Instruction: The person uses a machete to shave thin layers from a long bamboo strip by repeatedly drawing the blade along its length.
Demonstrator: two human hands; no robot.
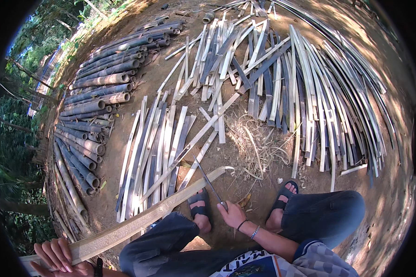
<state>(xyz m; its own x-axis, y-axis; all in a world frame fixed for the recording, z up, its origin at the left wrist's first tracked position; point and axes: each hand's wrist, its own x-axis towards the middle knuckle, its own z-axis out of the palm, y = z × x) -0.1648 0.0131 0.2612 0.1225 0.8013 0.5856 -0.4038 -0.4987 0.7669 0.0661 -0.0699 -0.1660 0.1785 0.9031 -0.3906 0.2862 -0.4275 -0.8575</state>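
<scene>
A long split bamboo strip [125, 227] slants across my lap from the lower left up toward the middle, its pale inner face upward. Its far end is thin, with a curled tip. My left hand [58, 259] grips the near end, fingers laid over the strip and thumb underneath. In front of me my right hand [233, 216] is closed round the handle of a knife [204, 176]. The thin dark blade points up and left, crossing the strip near its far end. Whether the edge touches the bamboo I cannot tell.
Split bamboo slats [157, 147] lie by my left foot, with larger heaps of slats [319, 97] ahead and right. Uncut bamboo poles [101, 80] are stacked at left. Curled shavings [259, 147] litter the dirt between. My sandalled feet [199, 210] flank the knife.
</scene>
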